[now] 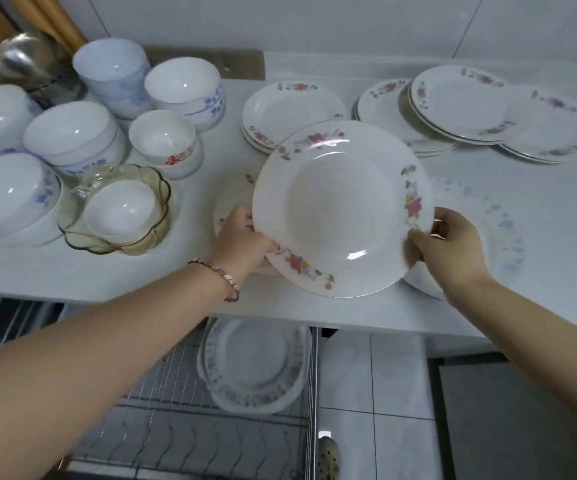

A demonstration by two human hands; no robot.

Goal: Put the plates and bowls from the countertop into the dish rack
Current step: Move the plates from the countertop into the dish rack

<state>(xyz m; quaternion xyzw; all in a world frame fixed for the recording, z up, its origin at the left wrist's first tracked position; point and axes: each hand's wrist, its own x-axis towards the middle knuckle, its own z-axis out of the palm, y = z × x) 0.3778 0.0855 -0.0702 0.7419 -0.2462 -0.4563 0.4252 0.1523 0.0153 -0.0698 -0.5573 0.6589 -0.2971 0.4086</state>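
Both hands on one flowered plate (342,209) — held tilted, face up toward the camera, just above the countertop (540,216) near its front edge. Left hand (242,240) grips the lower-left rim w/ fingers curled round it. Right hand (450,247) pinches the right rim, thumb on the face, fingers behind. Bracelet (217,275) on the left wrist.

Under the held plate a second plate (231,199) peeks out at left. A blue-patterned plate (488,216) lies flat at right, partly hidden by the right hand. Back of the counter: stacks of flowered plates (290,109), some overlapping toward the right.

Left side: white bowls (72,136), several stacked, some w/ blue print, plus a glass bowl (148,237) w/ a small white bowl (120,209) inside. Metal ladle (20,60) at top left.

Below the counter edge the wire dish rack (162,393) sticks out — a few pale patterned rack plates (256,365) sit at its right end, right below the held plate.
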